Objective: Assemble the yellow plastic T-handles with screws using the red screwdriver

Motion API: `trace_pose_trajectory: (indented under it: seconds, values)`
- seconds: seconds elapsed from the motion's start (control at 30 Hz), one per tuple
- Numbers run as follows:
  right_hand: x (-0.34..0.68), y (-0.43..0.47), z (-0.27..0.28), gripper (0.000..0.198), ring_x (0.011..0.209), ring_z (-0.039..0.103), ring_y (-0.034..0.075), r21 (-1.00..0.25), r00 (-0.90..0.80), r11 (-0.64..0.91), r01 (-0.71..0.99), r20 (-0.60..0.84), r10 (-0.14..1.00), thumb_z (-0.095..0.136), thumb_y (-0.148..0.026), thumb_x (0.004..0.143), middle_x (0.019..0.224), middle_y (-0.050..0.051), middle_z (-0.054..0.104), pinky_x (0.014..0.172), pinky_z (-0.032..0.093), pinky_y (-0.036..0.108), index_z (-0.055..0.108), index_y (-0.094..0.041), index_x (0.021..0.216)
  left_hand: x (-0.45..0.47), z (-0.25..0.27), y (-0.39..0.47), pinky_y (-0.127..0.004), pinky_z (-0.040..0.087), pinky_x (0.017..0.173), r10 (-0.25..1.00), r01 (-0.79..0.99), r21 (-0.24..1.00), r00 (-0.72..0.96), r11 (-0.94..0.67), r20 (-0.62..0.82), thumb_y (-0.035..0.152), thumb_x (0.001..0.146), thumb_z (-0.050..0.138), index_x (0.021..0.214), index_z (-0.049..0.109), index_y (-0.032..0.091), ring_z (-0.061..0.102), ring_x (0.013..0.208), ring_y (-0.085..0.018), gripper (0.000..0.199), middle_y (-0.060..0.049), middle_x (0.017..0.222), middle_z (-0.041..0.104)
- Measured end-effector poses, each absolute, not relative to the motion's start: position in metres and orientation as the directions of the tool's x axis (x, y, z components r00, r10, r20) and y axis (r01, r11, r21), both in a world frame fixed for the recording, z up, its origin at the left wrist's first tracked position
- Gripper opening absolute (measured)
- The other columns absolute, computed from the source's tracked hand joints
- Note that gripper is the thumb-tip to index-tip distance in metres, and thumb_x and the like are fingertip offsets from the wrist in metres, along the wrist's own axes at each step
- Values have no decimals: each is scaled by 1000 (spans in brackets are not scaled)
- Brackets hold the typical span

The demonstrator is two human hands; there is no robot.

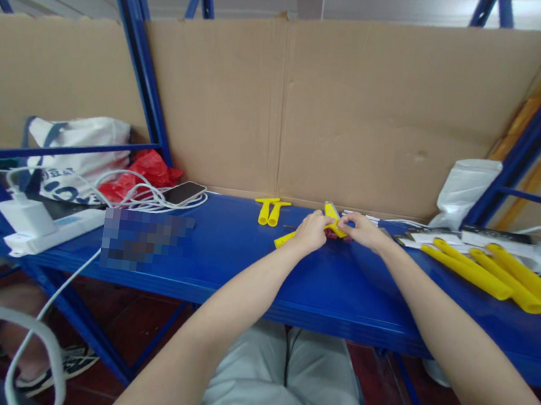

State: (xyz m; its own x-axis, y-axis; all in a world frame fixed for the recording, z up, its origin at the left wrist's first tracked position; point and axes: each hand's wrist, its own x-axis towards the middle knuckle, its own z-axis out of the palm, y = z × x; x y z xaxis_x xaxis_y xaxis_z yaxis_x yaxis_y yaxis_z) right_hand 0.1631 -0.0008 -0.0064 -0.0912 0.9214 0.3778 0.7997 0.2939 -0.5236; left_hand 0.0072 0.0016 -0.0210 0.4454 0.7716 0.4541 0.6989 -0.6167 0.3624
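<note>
My left hand (313, 231) is closed around a yellow T-shaped scraper (331, 211), whose handle end sticks out to the left beneath the hand. The scraper's head lies slanted between my two hands. At the head's right side, my right hand (361, 231) has its fingertips pinched together against it; whatever small thing they hold is hidden. Under the fingers some dark reddish bits show, too small to name. To the left, a yellow T-shaped piece (264, 212) and a second yellow T-shaped piece (274, 213) lie side by side on the blue table (239, 258).
Several yellow tubes (469, 273) lie at the right, near a white plastic bag (464, 190). On the left are a phone (185, 193), coiled white cables, a power strip (57, 229), a red bag (149, 171) and a cloth bag (84, 153). Cardboard (360, 115) walls the back. Another person's leg shows lower left.
</note>
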Motion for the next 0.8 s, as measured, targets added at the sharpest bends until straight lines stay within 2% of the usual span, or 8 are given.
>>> trace_pose_trajectory:
  seconds: [0.3,0.53,0.6,0.7,0.8]
  values:
    - [160,-4,-8,9,73,54,16,-537,-57,250,806,349,935,50,-24,74,74,3,59,73,42,28,55,-17,70,7,-21,4,-29,41,83,762,734,295,449,-612,466,9,76,46,110,62,23,54,95,-21,40,-9,98,55]
    - [168,8,-11,8,91,54,20,-296,-251,435,850,499,829,52,-14,69,83,6,61,89,36,33,55,-18,62,5,-21,4,-29,42,82,725,724,228,504,-651,470,9,77,45,111,61,22,54,94,-20,40,-9,98,56]
    - [171,12,-12,8,93,54,21,-265,-279,471,841,534,798,53,-14,69,83,6,61,90,35,36,55,-18,63,5,-20,5,-29,42,82,726,732,219,500,-646,472,9,77,45,112,61,22,55,94,-20,41,-9,98,56]
    - [172,17,-15,3,93,54,22,-297,-232,457,838,565,792,55,-17,68,87,8,62,88,37,37,58,-17,70,6,-20,4,-29,43,82,740,745,230,476,-627,474,8,76,46,111,62,23,55,93,-20,41,-8,98,57]
    - [172,17,-15,14,94,54,22,-401,-98,375,835,563,820,54,-18,70,95,11,61,85,39,35,59,-14,83,6,-19,4,-29,43,83,762,757,269,425,-595,489,7,75,46,111,61,22,55,94,-19,42,-8,100,58]
